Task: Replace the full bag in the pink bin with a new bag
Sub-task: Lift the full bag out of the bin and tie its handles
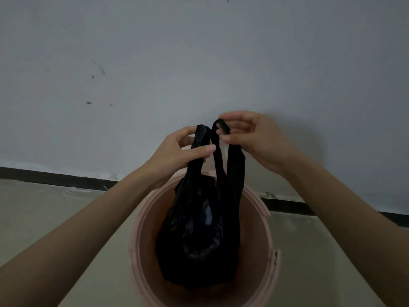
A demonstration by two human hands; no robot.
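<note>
A round pink bin [263, 220] stands on the floor below me, close to the wall. Inside it hangs a full black plastic bag [199, 235], its bulging body down in the bin and its two handle loops pulled up above the rim. My left hand [177, 151] is closed around the left handle, thumb pressed across it. My right hand [250, 134] pinches the top of the right handle loop between its fingertips. The two handles are held close together, just apart.
A pale grey wall [199, 63] with a few dark marks fills the upper view. A dark skirting strip [55, 178] runs along its base. Beige floor [44, 218] lies to both sides of the bin.
</note>
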